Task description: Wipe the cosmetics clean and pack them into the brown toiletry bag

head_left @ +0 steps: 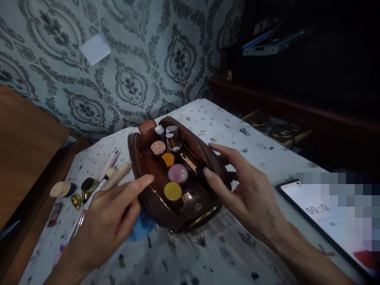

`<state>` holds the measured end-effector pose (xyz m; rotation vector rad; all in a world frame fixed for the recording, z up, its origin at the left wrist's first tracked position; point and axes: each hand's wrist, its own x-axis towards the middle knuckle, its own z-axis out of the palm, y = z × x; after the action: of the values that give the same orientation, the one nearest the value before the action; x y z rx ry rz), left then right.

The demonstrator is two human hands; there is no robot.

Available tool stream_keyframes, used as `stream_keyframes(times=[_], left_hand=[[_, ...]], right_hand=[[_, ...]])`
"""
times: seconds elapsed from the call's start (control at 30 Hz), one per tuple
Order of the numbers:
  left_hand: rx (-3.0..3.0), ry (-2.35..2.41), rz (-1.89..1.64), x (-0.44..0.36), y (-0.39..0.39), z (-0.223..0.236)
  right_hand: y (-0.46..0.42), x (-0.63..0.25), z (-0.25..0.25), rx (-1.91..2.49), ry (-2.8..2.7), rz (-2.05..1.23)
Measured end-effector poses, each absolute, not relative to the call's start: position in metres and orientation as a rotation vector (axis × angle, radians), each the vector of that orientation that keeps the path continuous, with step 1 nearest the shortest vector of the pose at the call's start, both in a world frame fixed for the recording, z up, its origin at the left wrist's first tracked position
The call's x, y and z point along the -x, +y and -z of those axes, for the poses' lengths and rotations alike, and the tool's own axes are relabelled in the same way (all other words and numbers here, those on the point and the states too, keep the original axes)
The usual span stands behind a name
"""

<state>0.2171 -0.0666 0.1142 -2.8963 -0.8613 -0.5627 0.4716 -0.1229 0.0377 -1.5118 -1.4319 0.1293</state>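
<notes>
As a brown leather pouch (pixel 181 221) gapes unzipped at the centre of the frame, I watch through the head camera two bare hands at its sides. The right hand (pixel 247 184), right of centre, is partly closed about the pouch's right wall, thumb at the inner edge and fingers spread along the outside. The left hand (pixel 109 221), at lower left, lays an extended index finger over the opposite rim, its other fingers curled; I cannot tell whether they grip the leather. Between them, inside the pouch, lie a round yellow cap (pixel 168 191), a glossy lilac lid (pixel 178 173), a marbled peach disc (pixel 158 147) and a silver-topped bottle (pixel 173 143). Left of the pouch, a slim pink stick (pixel 109 163) and a beige-topped dark jar (pixel 61 189) rest on a white cloth printed with small plants (pixel 213 253). A black-edged phone (pixel 314 215) glows at lower right, while a white card (pixel 95 49) shows at upper left against grey damask-patterned wallpaper (pixel 130 85).
</notes>
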Motion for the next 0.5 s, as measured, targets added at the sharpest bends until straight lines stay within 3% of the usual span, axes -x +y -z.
stream_keyframes(times=[0.23,0.4,0.5], left_hand=[[2.961,-0.974,0.685,-0.224,-0.069,-0.104],[2.896,-1.075,1.005,-0.218,-0.090,-0.056],[2.840,-0.975,0.960,-0.210,-0.108,-0.027]], right_hand=[[-0.123,-0.473,-0.038,1.514,-1.477,-0.109],[-0.123,-0.475,-0.035,1.501,-1.503,-0.057],[-0.129,-0.469,-0.035,1.458,-1.427,0.114]])
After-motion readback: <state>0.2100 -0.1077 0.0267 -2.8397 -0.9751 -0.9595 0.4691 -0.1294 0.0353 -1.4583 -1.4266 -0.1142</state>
